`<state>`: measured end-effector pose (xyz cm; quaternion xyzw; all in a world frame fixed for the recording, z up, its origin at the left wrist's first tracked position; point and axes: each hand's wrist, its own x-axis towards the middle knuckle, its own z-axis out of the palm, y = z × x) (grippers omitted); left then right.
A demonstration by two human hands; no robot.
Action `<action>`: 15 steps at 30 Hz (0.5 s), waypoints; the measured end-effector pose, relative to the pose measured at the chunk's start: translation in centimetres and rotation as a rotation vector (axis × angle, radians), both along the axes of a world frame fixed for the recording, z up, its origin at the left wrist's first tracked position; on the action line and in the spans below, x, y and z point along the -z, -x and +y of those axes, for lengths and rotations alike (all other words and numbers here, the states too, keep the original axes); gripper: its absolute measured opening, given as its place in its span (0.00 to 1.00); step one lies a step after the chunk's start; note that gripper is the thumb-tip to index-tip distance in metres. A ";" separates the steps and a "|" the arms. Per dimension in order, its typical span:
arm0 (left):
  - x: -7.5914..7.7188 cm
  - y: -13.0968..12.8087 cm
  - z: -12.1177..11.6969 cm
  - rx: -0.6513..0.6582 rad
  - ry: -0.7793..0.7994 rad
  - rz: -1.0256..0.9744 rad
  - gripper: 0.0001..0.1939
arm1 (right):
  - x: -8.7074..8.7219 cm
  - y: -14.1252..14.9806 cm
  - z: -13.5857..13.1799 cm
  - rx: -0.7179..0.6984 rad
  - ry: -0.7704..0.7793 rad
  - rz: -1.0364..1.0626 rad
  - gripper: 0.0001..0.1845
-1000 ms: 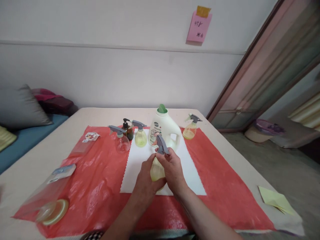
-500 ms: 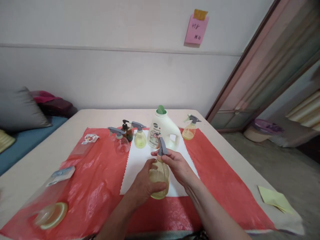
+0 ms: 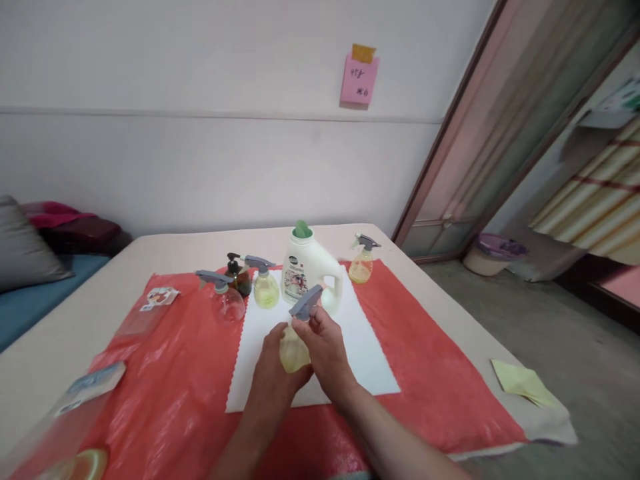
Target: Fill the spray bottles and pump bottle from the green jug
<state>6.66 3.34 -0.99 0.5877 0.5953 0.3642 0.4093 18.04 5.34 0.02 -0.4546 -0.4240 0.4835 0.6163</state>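
Over the white sheet (image 3: 357, 357) I hold a spray bottle (image 3: 294, 352) with pale yellow liquid and a grey trigger head. My left hand (image 3: 274, 365) wraps round the bottle's body from the left. The fingers of my right hand (image 3: 327, 350) are closed about the neck, just under the spray head (image 3: 306, 303). Behind my hands stands a white jug (image 3: 295, 270) with a handle and something green in its mouth. To its left are a spray bottle of yellow liquid (image 3: 266, 292), a dark pump bottle (image 3: 241, 280) and a clear spray bottle (image 3: 227, 307).
Another spray bottle (image 3: 361, 268) stands right of the jug. A red plastic sheet (image 3: 430, 360) covers much of the table, with clear packets (image 3: 97, 383) on its left. Yellow paper slips (image 3: 523, 381) lie near the right edge. A pink note (image 3: 359, 79) hangs on the wall.
The view has swung a little to the right. The spray bottle's head has turned and now slants up to the right. My right hand has shifted round the neck, lower beside the bottle.
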 end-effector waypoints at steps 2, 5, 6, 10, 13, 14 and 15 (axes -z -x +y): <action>-0.5 0.4 0.1 0.010 0.020 -0.015 0.40 | -0.9 -0.8 -0.1 -0.114 -0.001 0.033 0.17; -1.1 1.2 0.3 0.126 0.066 -0.108 0.38 | -2.2 -2.1 -0.3 -0.314 0.033 0.079 0.19; -1.3 1.4 0.4 0.183 0.076 -0.168 0.37 | -2.5 -2.5 -0.4 -0.363 0.042 0.090 0.19; -1.5 1.4 0.3 0.251 0.115 -0.329 0.41 | -2.7 -2.8 -0.7 -0.413 0.021 0.108 0.21; -1.4 0.9 0.0 0.163 0.122 -0.260 0.43 | -2.3 -2.2 -0.7 -0.338 0.034 0.130 0.22; -1.4 0.7 -0.1 0.134 0.114 -0.231 0.43 | -2.2 -2.0 -0.7 -0.308 0.044 0.128 0.21; -1.4 0.6 -0.2 0.109 0.099 -0.208 0.43 | -2.0 -1.7 -0.7 -0.277 0.050 0.119 0.21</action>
